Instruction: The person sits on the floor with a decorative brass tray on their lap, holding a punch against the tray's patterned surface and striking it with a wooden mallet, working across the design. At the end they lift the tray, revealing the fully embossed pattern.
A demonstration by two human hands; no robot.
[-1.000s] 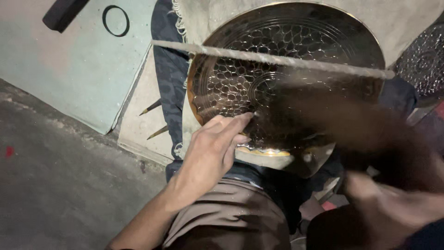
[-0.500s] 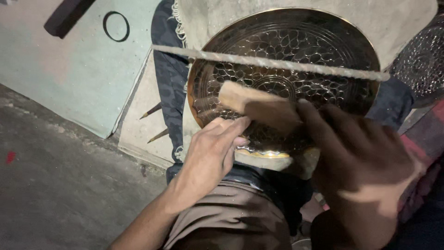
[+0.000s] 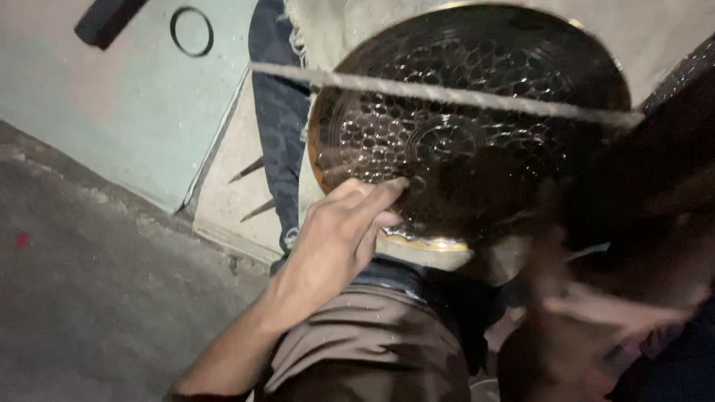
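Left hand [image 3: 339,227] flat on patterned brass tray [image 3: 462,126]; right hand [image 3: 633,223] blurred, grip perhaps unreadable.

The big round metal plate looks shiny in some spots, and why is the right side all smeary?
Head view: light glints off the bumps of the plate; the left hand on its rim is sharp; the right hand is a dark motion blur, so its grip cannot be made out; the rope across the plate looks soft.

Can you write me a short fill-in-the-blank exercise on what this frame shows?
1. The left hand rests its fingers on the lower edge of a round metal ____.
2. A taut ____ crosses the tray from side to side.
3. A black ____ lies on the pale board at upper left.

Missing words: tray; rope; ring
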